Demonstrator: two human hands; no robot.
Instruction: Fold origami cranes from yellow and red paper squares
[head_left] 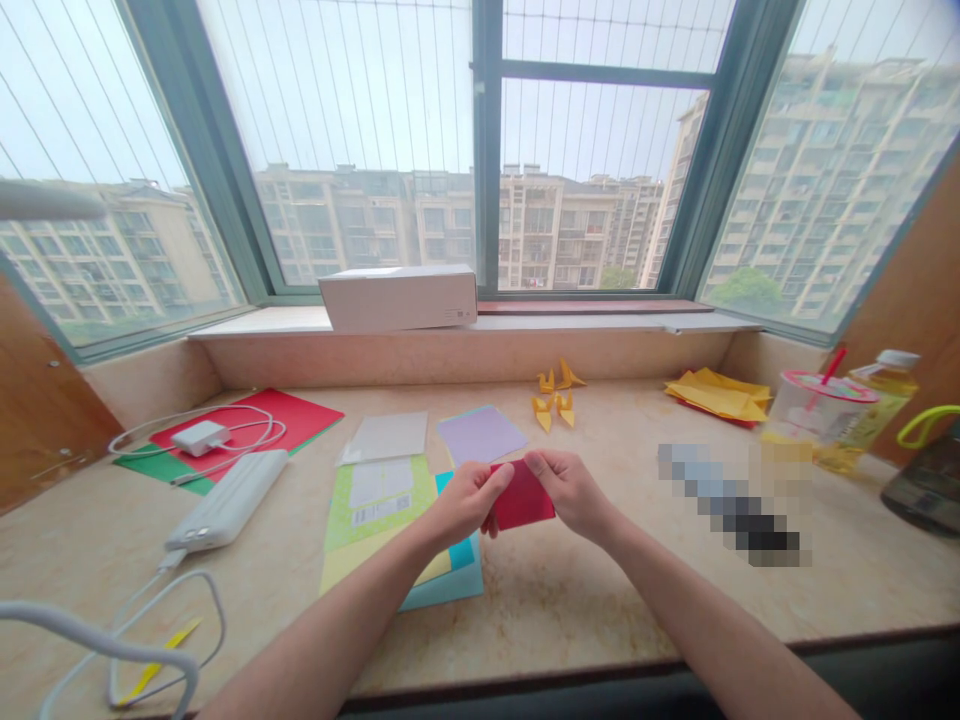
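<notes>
A small red paper [523, 498] is held up between my two hands, over the middle of the counter. My left hand [474, 498] pinches its left edge, thumb on top. With thumb and curled fingers, my right hand [571, 490] grips its upper right corner. Just left of my hands lie coloured sheets, among them a green and yellow pack [352, 535], a blue sheet [450, 590] and a lilac sheet [482, 436]. Beyond my hands stand several folded yellow paper figures [555, 410].
At left are a white power bank [227, 500], cables, a charger [200, 437] and red sheets [300, 415]. Yellow papers [718, 396], a lidded cup [817, 410], a bottle [889, 385] and a dark container [926, 480] stand right. A white box [401, 300] rests on the sill.
</notes>
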